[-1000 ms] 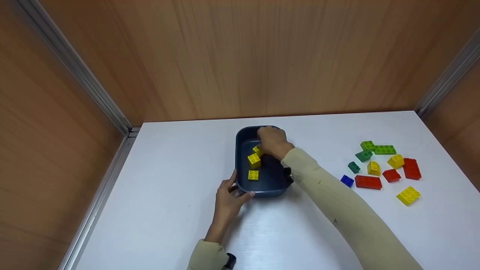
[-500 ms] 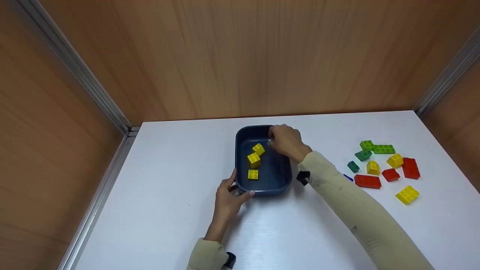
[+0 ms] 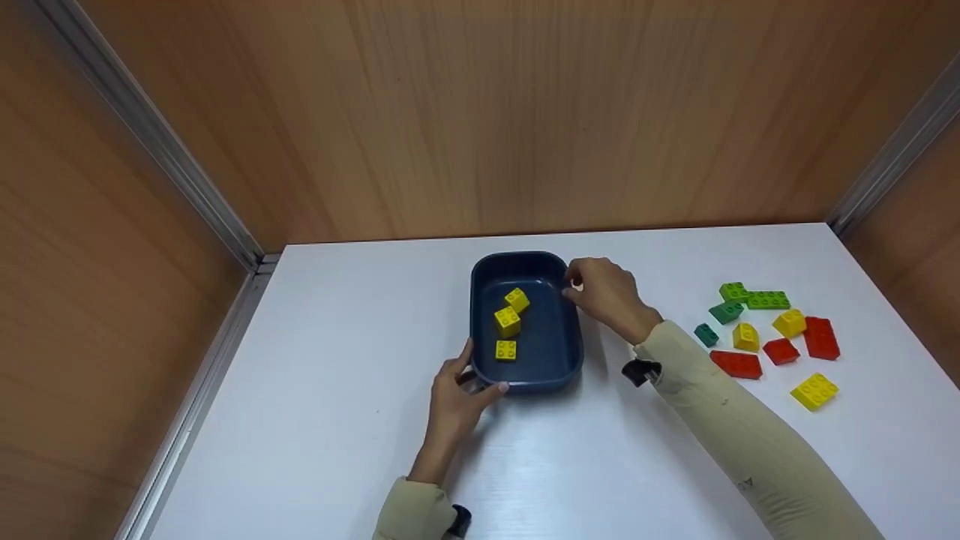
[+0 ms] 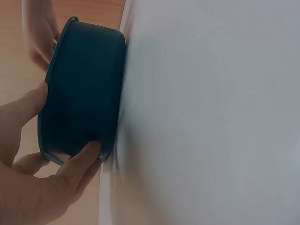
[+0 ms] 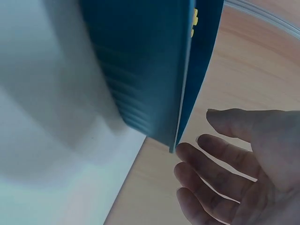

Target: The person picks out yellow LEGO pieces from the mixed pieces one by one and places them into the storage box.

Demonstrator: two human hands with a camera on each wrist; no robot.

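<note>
A deep, dark blue plastic tray (image 3: 544, 352) stands on the white table. Its near left corner is gripped by my left hand (image 3: 456, 401), thumb at the front rim and fingers along the side. The left wrist view shows that grip on the tray wall (image 4: 84, 84) from close by. Three yellow toy bricks, one of them a small brick (image 3: 505, 350), lie inside toward the left. My right hand (image 3: 606, 292) hovers at the tray's far right rim. Its fingers are loosely bent with nothing between them, as the right wrist view also shows the hand (image 5: 234, 168).
To the right lies a loose group of bricks: green ones such as a long brick (image 3: 768, 300), red ones such as a flat brick (image 3: 822, 338), and yellow ones including a brick (image 3: 814, 391) nearest the front. A wooden panel (image 3: 525, 120) rises behind the table.
My right hand has moved right, from over the bricks inside the tray to its right rim. The right sleeve now covers the blue brick. The left hand and tray stay put.
</note>
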